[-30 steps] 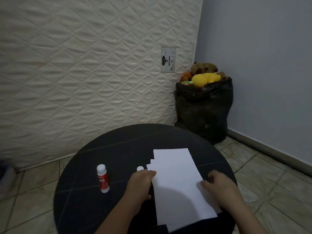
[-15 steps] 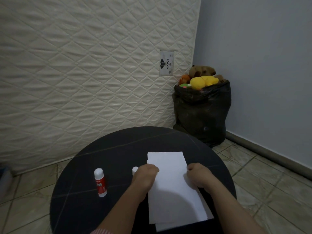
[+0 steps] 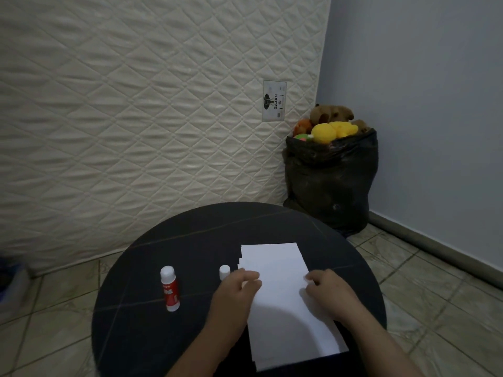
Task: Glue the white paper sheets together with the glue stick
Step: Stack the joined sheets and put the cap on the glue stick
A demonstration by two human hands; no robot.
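A home, most likely a spare or bedroom corner. Shown by a quilted cream mattress (image 3: 152,110) stood upright against the wall, with a sewn-on label (image 3: 274,100) reading GAJAH. Beside it, in the corner, a black plastic sack (image 3: 330,183) stuffed with soft toys (image 3: 330,123), yellow, brown and orange. Plain pale blue wall (image 3: 424,104) on the right, beige tiled floor (image 3: 435,289) with a skirting strip, and a small round black table (image 3: 196,240) in front.

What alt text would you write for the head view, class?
Two hands, left hand and right hand, rest on a stack of white paper sheets on a round black table. A red glue stick stands upright to the left, untouched.
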